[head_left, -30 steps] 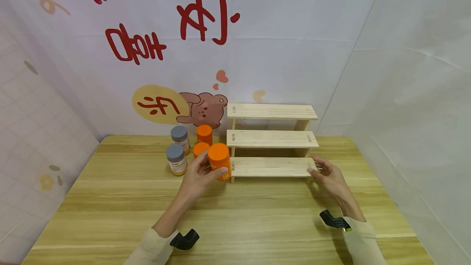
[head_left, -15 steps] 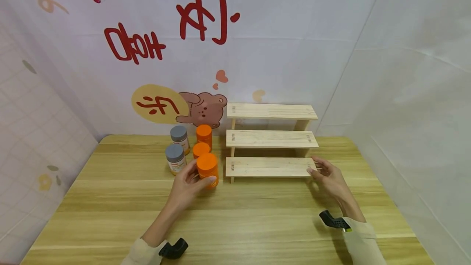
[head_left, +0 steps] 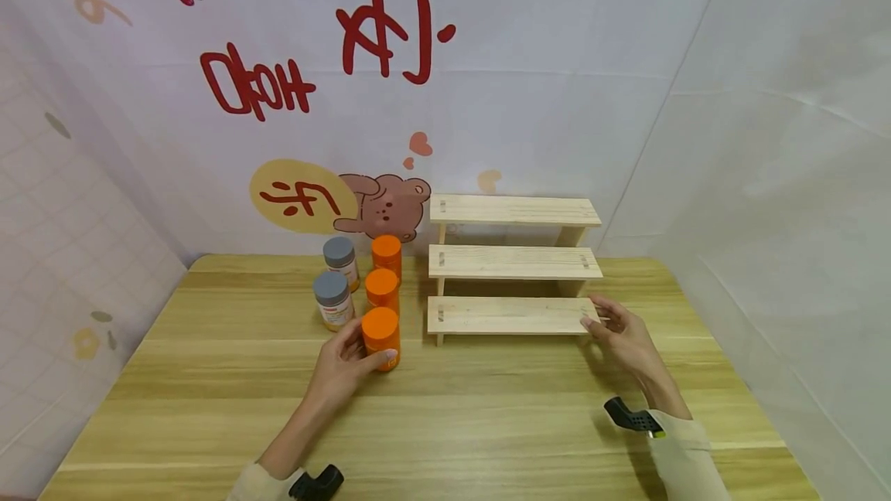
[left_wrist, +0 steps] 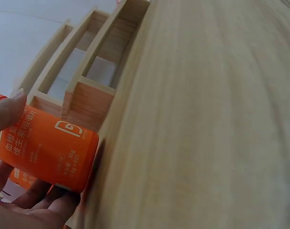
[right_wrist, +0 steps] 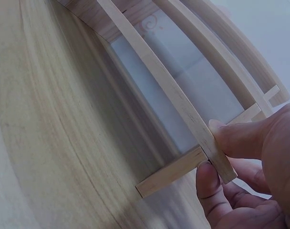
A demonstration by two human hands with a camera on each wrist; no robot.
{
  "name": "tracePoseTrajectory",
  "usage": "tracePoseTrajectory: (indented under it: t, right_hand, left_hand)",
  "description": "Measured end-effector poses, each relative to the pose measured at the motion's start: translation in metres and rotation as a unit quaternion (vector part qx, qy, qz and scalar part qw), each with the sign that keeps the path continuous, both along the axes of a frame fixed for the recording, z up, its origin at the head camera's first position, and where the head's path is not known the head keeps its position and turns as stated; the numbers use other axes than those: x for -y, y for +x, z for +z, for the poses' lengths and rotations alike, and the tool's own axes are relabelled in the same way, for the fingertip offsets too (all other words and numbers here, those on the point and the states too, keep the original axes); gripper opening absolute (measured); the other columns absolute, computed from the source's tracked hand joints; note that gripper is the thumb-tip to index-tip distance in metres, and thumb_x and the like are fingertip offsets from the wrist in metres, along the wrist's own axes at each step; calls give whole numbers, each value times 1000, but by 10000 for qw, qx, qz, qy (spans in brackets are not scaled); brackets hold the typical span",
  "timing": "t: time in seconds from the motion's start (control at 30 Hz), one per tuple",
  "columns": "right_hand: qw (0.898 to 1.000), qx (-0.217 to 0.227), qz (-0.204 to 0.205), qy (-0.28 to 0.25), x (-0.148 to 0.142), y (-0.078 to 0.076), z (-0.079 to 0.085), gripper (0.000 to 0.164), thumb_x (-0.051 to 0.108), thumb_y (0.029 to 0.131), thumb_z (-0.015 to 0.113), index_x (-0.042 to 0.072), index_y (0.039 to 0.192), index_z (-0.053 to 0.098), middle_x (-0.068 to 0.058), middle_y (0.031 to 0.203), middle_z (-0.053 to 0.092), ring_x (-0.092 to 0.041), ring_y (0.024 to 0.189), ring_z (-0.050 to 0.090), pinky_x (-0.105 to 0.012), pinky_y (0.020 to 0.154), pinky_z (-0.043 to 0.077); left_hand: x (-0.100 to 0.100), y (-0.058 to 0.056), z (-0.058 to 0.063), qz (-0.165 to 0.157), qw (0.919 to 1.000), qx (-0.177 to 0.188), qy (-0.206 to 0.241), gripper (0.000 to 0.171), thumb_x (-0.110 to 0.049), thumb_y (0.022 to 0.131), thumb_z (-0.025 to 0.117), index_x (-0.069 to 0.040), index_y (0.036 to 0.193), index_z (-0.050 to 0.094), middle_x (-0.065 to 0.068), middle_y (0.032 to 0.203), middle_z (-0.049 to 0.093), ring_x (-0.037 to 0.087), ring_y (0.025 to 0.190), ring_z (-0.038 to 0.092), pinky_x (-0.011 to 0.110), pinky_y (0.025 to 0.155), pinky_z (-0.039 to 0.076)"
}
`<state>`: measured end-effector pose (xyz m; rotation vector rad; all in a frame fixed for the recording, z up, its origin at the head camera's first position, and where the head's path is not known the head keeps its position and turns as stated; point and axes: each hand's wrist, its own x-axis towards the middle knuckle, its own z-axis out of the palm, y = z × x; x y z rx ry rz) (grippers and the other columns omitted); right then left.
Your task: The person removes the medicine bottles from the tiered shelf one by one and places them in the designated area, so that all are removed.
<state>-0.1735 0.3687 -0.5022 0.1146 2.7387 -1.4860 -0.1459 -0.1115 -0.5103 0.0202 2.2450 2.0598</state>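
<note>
My left hand (head_left: pixel 339 368) grips an orange jar (head_left: pixel 380 339) with an orange lid, thumb on its front and fingers round its far side. In the left wrist view this jar (left_wrist: pixel 49 148) shows white printed writing, its base close to the table. Behind it stand two more orange jars, the nearer one (head_left: pixel 382 288) and the farther one (head_left: pixel 387 253). To the right is a three-step wooden shelf (head_left: pixel 511 315). My right hand (head_left: pixel 622 335) pinches the right end of its lowest board (right_wrist: pixel 183 107) between thumb and fingers.
Two grey-lidded jars, one nearer (head_left: pixel 334 301) and one farther (head_left: pixel 340 261), stand left of the orange ones. Everything rests on a wood-grain table (head_left: pixel 487 416). A white printed curtain (head_left: pixel 543 83) rises along the back, with others at both sides.
My left hand has carried the orange jar left, toward me and down, from the shelf's left end to in front of the other orange jars. My right hand has stayed put.
</note>
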Motion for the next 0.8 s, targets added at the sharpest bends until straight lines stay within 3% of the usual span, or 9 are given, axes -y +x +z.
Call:
tracePoseTrajectory:
  t: [0.13,0.4,0.57,0.7,0.8]
  right_hand:
    - [10000,81,-25,2,0,1,0,69,38,101,66,10,158,40,-19,144,52,-12,116,53,-7,86,44]
    - [10000,66,-1,25,2,-3,-2,68,37,101,66,10,158,39,-19,145,52,-15,118,53,-7,86,44]
    - [9999,78,71,39,1,-2,-1,70,40,101,65,10,159,38,-20,144,51,-20,119,56,-11,85,48]
    - [9987,-38,118,485,-2,1,4,70,43,102,63,10,158,39,-24,147,51,-35,124,59,-21,86,53]
    - [9953,-312,181,895,-2,3,11,64,39,102,63,6,154,45,-27,147,52,-44,125,59,-37,90,59]
  left_hand:
    - [1,1,-5,-35,10000,46,34,68,-10,85,84,-12,147,54,13,148,57,25,138,55,22,109,47]
    - [3,2,-5,-93,9999,46,134,70,-7,86,82,-11,149,51,15,150,55,26,138,54,22,109,47]
    - [4,2,-7,-250,9995,208,45,74,-10,86,83,-14,151,49,14,154,51,29,144,49,32,116,43]
    - [6,1,-7,-431,9988,221,-107,75,-17,84,86,-16,150,49,13,152,53,29,145,47,43,122,37]
    - [13,2,-7,-543,9981,162,-226,74,-20,85,86,-18,149,49,12,148,54,30,143,50,43,122,38]
